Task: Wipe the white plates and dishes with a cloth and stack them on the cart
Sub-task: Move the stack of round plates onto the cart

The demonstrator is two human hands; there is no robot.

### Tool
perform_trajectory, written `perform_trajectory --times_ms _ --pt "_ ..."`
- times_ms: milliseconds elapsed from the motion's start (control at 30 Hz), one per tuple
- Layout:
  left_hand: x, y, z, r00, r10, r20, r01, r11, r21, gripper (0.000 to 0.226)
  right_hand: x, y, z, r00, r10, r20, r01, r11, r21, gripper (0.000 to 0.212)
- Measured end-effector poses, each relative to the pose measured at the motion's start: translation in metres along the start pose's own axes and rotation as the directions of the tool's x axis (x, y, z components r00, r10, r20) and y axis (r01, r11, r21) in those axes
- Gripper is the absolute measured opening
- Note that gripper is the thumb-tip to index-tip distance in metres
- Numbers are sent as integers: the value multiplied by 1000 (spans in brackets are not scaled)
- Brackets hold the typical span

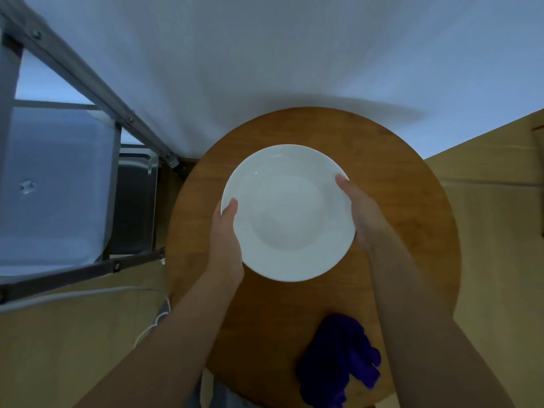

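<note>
- A white plate [287, 213] sits over the middle of a round wooden table [412, 207], held between both hands; whether its underside touches the tabletop cannot be told.
- The plate is glossy and plain white, with a broad flat rim sloping into a shallow round well (a soup-plate shape), and its face is turned up toward the camera.
- The left hand [225, 240] grips the plate's left edge, thumb lying over the rim and the fingers hidden beneath it.
- The right hand [363, 214] grips the right edge the same way, thumb on the rim's upper face.
- A crumpled purple cloth [338, 360] lies on the near part of the table, well apart from the plate and untouched by either hand.
- A metal cart [88, 81] stands to the left, beside the table.
</note>
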State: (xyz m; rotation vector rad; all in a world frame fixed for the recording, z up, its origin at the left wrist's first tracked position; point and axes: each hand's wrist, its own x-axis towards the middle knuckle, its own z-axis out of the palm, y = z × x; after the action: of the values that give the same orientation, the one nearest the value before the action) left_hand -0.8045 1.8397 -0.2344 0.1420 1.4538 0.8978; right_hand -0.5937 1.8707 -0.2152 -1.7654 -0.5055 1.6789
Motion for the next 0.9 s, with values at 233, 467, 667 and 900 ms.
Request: perform_trajectory --times_ms 233,467,667,900 --pt "7 16 -10 999 26 37 -30 994 108 48 -9 15 1 999 -37 28 41 990 -133 32" --pt "-26 -18 -15 1000 8 30 -6 997 -74 61 1 -6 6 985 -53 167 82 982 -169 44" --pt "-25 -20 -11 997 8 70 5 985 -175 35 4 -3 5 987 -59 150 74 992 -98 47" --pt "-17 -12 -20 994 30 102 -16 991 -130 61 6 -7 -2 975 40 220 15 970 -242 42"
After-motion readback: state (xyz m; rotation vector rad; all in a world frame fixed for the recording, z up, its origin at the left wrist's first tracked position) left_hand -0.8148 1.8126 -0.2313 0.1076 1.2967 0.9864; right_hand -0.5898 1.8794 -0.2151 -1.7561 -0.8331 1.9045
